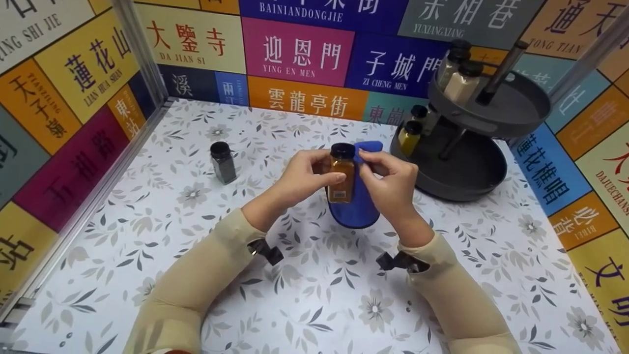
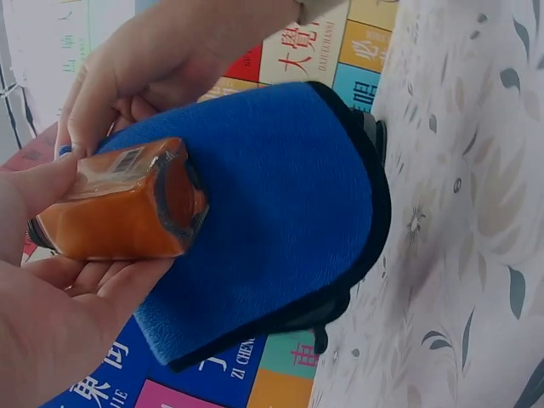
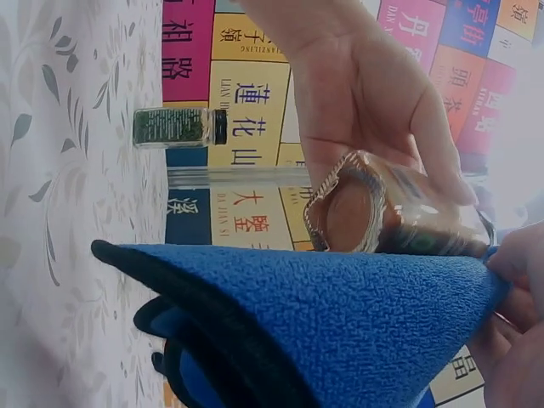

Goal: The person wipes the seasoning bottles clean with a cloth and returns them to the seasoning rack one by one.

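My left hand [image 1: 309, 172] grips a square glass spice jar [image 1: 340, 184] with a black cap and orange-brown powder inside. It is held up above the table, cap upward. My right hand [image 1: 390, 179] pinches a blue cloth [image 1: 361, 209] with dark edging near its top, and the cloth hangs down right beside the jar. In the left wrist view the jar's base [image 2: 183, 200] overlaps the blue cloth [image 2: 280, 212]. The right wrist view has the cloth [image 3: 323, 314] draped below the jar [image 3: 399, 208], with right fingertips [image 3: 510, 255] at its corner.
Left of the hands, a second black-capped jar [image 1: 224, 164] with dark green contents stands on the flower-patterned table [image 1: 314, 285]. At the right is a two-tier black rack [image 1: 454, 189], holding several jars [image 1: 462, 81] on its tiers. Printed panels [image 1: 300, 51] wall the back and sides.
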### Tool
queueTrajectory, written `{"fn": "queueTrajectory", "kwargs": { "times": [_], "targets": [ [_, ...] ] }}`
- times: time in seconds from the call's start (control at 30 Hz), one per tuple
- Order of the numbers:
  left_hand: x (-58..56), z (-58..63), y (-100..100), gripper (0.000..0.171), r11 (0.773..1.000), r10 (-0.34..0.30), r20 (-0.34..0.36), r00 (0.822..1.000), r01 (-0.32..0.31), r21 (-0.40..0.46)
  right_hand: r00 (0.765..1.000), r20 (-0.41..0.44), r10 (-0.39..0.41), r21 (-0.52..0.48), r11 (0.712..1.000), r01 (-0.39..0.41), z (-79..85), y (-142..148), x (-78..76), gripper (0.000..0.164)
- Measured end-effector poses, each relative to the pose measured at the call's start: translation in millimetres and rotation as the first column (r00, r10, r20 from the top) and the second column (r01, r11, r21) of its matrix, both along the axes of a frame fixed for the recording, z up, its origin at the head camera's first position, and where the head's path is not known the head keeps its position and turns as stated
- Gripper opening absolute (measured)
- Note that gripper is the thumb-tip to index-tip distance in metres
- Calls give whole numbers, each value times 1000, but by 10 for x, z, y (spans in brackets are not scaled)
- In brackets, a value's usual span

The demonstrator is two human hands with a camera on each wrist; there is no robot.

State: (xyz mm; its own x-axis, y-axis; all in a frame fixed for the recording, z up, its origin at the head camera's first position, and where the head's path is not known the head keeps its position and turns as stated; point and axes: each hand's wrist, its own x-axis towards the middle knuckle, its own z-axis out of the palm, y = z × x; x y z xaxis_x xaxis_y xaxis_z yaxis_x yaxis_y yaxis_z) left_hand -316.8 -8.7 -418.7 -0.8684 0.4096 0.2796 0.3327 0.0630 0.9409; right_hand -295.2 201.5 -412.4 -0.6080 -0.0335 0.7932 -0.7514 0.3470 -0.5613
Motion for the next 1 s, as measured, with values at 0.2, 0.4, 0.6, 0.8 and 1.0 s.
{"fn": "queueTrajectory", "kwargs": {
  "times": [0.2,0.4,0.6,0.8,1.0],
  "targets": [
    [-50,7,-34,37,991,-116,51,992,112,67,998,14,55,-14,998,-55,-9,11,-33,20],
    [-57,26,-74,37,981,-168,71,983,160,108,995,18,94,-11,996,-94,-24,21,-57,20],
    [-2,14,-26,37,1000,-3,17,1000,3,30,1000,-11,29,15,999,-28,-49,-16,-44,22],
    [39,6,36,34,979,185,-90,979,-191,-66,997,-70,-26,48,998,30,-74,-52,-11,27],
    [52,17,35,30,963,234,-118,965,-247,-111,997,-77,-28,68,997,33,-76,-76,1,28]
  ]
}}
